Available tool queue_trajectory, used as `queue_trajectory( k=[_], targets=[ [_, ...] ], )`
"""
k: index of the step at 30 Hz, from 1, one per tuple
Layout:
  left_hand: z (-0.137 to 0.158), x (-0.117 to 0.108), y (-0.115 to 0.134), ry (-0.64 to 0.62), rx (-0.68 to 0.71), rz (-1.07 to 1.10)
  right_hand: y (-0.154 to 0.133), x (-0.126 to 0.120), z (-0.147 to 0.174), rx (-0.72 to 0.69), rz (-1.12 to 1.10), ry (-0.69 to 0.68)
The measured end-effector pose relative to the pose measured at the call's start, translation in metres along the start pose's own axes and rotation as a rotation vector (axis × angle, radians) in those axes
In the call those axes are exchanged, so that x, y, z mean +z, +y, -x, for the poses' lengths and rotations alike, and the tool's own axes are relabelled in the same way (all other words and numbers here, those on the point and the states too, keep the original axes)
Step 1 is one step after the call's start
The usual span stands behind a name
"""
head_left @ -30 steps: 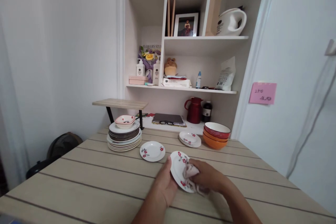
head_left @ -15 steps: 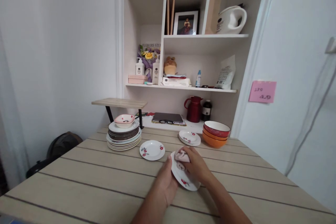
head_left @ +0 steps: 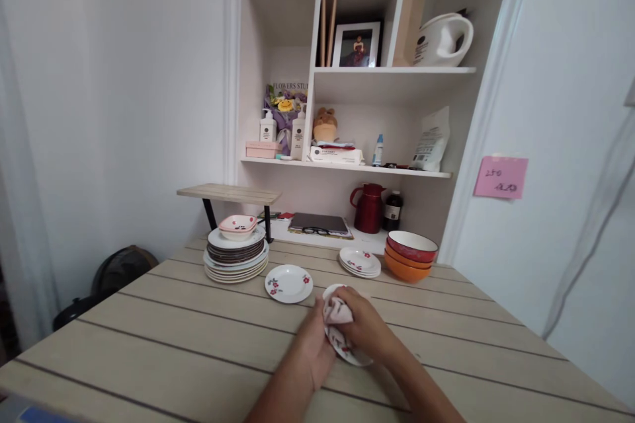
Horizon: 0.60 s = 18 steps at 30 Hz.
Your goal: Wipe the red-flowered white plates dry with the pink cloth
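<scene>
A small white plate (head_left: 358,358) with red flowers is held tilted above the table's near part. My left hand (head_left: 317,340) grips its left edge, thumb on the rim and the other fingers hidden beneath. Bunched in my right hand (head_left: 370,324) is a pale pink cloth (head_left: 338,312), pressed against the plate's face and covering much of it. Just beyond lies a matching flowered plate (head_left: 289,283), flat on the table. A short stack of small flowered plates (head_left: 360,262) sits farther back to the right.
At the back left stands a stack of larger plates (head_left: 236,273) topped by a squarish bowl (head_left: 238,227), near a small raised stand (head_left: 229,193). Nested red and orange bowls (head_left: 409,258) sit at the back right. Behind are a closed laptop (head_left: 318,223) and a red jug (head_left: 368,208).
My right hand has shifted left over the plate with the cloth, hiding more of its face. The plate has turned slightly in my left hand. The view has moved a little.
</scene>
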<state>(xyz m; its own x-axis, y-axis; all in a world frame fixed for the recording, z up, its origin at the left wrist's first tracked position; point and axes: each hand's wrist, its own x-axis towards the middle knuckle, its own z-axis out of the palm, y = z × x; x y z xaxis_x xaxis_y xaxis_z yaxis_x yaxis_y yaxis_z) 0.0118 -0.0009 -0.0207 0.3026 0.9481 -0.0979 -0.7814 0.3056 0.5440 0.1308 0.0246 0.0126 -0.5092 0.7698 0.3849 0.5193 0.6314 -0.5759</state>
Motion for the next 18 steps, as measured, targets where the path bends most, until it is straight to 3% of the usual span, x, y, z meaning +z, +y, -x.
queue_trajectory(
  k=[3,6,10,15,18],
  targets=[
    [0.001,0.003,0.001,0.026,0.04,0.017,0.011,0.008,-0.013,0.075,0.085,0.109],
    [0.002,0.004,0.0,0.06,0.086,0.036,0.026,-0.001,-0.013,0.204,0.187,0.159],
    [0.002,0.0,-0.002,0.06,0.102,0.024,0.036,-0.024,0.003,0.361,0.259,0.023],
    [0.0,-0.002,-0.003,0.016,0.074,0.026,0.019,-0.032,0.019,0.132,0.078,-0.292],
    [0.0,-0.001,-0.002,0.035,0.073,0.041,0.005,-0.016,0.014,0.017,0.026,-0.211]
  ],
)
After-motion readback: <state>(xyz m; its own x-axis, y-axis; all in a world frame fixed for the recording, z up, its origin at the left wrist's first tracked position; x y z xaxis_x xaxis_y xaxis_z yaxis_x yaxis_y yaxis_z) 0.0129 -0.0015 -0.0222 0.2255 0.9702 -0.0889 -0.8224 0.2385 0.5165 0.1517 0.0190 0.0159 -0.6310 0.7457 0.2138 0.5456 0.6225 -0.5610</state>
